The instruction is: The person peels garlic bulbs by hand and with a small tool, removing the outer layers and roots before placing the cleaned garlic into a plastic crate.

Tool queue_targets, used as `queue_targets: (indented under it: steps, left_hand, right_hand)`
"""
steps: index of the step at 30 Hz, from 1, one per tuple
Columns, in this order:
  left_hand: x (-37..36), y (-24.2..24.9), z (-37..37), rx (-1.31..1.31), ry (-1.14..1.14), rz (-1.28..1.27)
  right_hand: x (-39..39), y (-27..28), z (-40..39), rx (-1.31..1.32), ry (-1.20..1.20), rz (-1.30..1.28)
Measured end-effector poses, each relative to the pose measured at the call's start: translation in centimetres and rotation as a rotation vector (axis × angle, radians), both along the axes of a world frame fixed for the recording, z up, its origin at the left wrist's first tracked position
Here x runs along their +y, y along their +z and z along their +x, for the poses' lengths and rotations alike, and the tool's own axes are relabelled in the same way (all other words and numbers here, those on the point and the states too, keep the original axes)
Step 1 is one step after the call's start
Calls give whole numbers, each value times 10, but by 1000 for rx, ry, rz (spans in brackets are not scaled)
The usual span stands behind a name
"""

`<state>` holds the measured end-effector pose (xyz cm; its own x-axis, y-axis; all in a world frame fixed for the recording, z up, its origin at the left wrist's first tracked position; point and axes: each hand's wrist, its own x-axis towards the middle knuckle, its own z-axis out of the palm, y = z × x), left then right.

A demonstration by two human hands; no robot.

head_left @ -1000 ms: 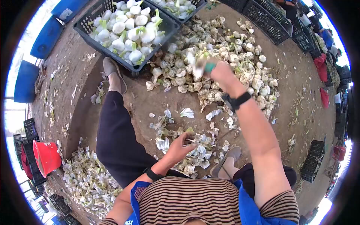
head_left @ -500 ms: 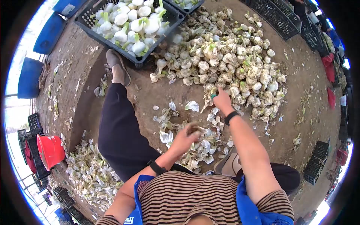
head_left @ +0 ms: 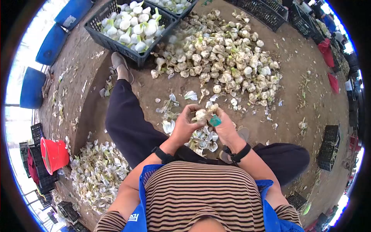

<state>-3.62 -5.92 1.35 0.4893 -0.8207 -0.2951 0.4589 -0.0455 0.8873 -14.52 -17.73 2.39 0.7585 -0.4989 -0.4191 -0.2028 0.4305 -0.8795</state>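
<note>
Where left fingers (head_left: 189, 109) curl, garlic (head_left: 201, 115) sits — between them.

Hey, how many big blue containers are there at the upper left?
3 blue containers: the top one, the middle one down and left of it, and the lowest one below that. More may be hidden.

Readable text: none for certain | vest (head_left: 141, 197), right of and below the bucket (head_left: 57, 155): white boxy mark (head_left: 133, 217) on its left front, characters too small to make out | top barrel (head_left: 77, 11), well above the bucket: pale label (head_left: 69, 21), wording too small to read
</note>
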Motion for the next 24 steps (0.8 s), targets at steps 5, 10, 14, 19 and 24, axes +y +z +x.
queue_targets:
  steps: [5, 10, 14, 19, 24]
  left_hand:
    - [13, 17, -18, -253, 6, -3]
    - [20, 31, -24, -166, -24, -65]
    - [18, 46, -25, 98, -66, -88]
    - [11, 42, -15, 885, -180, -307]
    - [-6, 33, -30, 149, 21, -41]
  right_hand:
    - [13, 14, -9, 86, 7, -150]
    - [21, 29, -23, -53, -64, -253]
    - [20, 52, -32, -107, -43, -423]
    - [1, 56, -40, -24, 15, -636]
    - [-9, 26, -38, -55, -12, -43]
